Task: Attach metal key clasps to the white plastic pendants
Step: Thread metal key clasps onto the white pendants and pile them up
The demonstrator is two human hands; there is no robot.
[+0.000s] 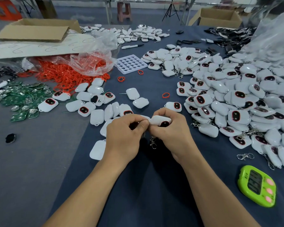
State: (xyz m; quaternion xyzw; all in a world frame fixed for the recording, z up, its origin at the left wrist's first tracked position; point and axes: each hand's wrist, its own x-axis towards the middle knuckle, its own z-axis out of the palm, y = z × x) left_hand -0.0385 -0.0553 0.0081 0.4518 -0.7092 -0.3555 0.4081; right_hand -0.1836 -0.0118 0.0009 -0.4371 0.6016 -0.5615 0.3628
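Observation:
My right hand point(172, 130) grips a white plastic pendant point(160, 120) with a dark, red-rimmed window. My left hand point(125, 133) pinches at the pendant's left end with thumb and forefinger. A metal key clasp point(152, 142) dangles on its chain below the spot where both hands meet. Loose white pendants point(97, 117) lie just beyond and left of my hands. A large heap of pendants with clasps point(236, 99) fills the right side. One spare clasp point(245, 156) lies on the cloth at the right.
A green timer point(256, 185) sits near right. Red rubber rings point(67, 74) spill from a plastic bag at the left, green circuit boards point(21, 97) beside them. A white perforated tray point(129, 63) and a marker point(132, 46) lie farther back. Cardboard boxes point(38, 29) stand behind.

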